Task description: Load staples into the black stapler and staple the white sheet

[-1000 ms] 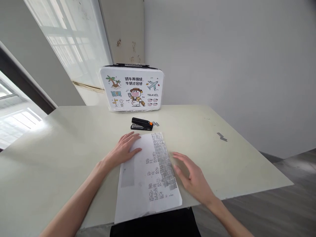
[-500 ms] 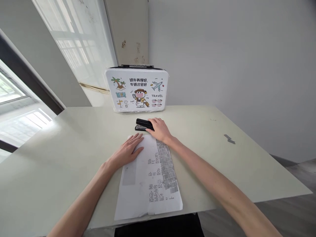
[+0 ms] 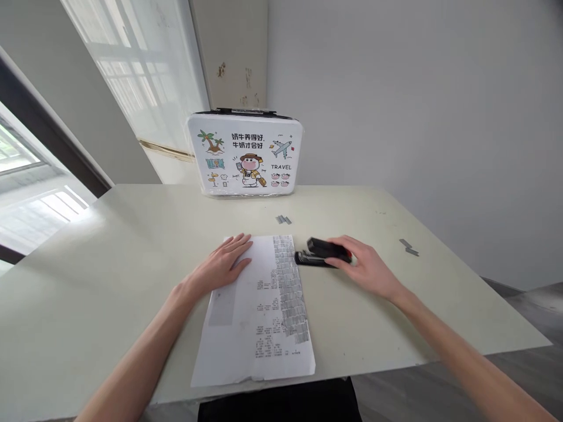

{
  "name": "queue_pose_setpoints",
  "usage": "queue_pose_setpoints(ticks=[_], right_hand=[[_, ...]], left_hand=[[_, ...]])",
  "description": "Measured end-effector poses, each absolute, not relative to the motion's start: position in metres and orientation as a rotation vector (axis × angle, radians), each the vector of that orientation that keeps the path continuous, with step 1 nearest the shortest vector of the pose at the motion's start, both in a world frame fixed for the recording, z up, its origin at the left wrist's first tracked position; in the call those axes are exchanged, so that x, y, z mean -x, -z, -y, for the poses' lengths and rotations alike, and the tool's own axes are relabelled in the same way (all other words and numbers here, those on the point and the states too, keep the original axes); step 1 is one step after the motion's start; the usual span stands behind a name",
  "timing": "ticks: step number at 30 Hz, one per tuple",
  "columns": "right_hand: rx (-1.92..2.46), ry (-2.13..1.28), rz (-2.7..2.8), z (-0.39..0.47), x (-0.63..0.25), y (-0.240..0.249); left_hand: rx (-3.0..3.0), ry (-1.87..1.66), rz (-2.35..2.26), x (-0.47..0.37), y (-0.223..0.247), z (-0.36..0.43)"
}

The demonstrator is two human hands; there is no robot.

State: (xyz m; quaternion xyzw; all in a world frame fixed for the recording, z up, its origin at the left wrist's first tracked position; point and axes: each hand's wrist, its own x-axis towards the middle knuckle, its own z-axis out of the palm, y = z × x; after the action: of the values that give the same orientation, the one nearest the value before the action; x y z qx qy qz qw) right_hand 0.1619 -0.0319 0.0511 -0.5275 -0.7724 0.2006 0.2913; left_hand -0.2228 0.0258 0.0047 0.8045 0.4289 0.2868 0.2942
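Observation:
Printed sheets of paper [image 3: 246, 340] lie near the table's front edge, with many rows of staples [image 3: 290, 287] along their right side. My left hand [image 3: 226, 261] rests flat on the upper left part of the paper, fingers spread. My right hand [image 3: 367, 266] grips the rear of a black stapler [image 3: 323, 251], slightly blurred, just right of the paper's upper right edge. The stapler's jaws are apart and point left towards the stapled strip. A few staple strips [image 3: 283, 220] lie on the table beyond the paper.
A white case [image 3: 248, 155] with cartoon prints stands upright at the back of the pale table [image 3: 109, 281]. More grey staple strips [image 3: 409, 247] lie at the right. A wall is behind, and a window is at the left.
My right hand has moved right and nearer with the stapler, uncovering the staple strips beyond the paper. My left hand stays on the paper, which sits slightly further left in view.

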Motion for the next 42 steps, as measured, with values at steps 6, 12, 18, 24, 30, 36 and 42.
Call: queue_pose_setpoints(ticks=[6, 12, 18, 24, 30, 36, 42], right_hand=[[1.542, -0.708, 1.970, 0.081, -0.208, -0.027], [1.534, -0.805, 1.822, 0.086, -0.213, -0.017], [1.608, -0.790, 1.480, 0.089, -0.215, -0.003], [1.598, -0.794, 1.445, 0.088, -0.215, 0.000], [1.619, -0.810, 1.419, 0.088, -0.216, 0.002], [1.605, -0.774, 1.415, 0.087, -0.214, 0.004], [1.594, -0.756, 1.439, 0.091, -0.210, 0.001]], left_hand=[[-2.033, -0.808, -1.152, 0.216, -0.012, -0.025], [-2.043, -0.856, -1.128, 0.201, -0.024, -0.017], [-2.146, -0.747, -0.965, 0.169, -0.030, -0.009], [-2.258, -0.702, -0.871, 0.142, -0.032, -0.002], [-2.381, -0.688, -0.935, 0.146, -0.023, -0.001], [-2.392, -0.685, -0.947, 0.149, -0.022, -0.001], [-2.442, -0.694, -0.907, 0.129, -0.026, 0.005]])
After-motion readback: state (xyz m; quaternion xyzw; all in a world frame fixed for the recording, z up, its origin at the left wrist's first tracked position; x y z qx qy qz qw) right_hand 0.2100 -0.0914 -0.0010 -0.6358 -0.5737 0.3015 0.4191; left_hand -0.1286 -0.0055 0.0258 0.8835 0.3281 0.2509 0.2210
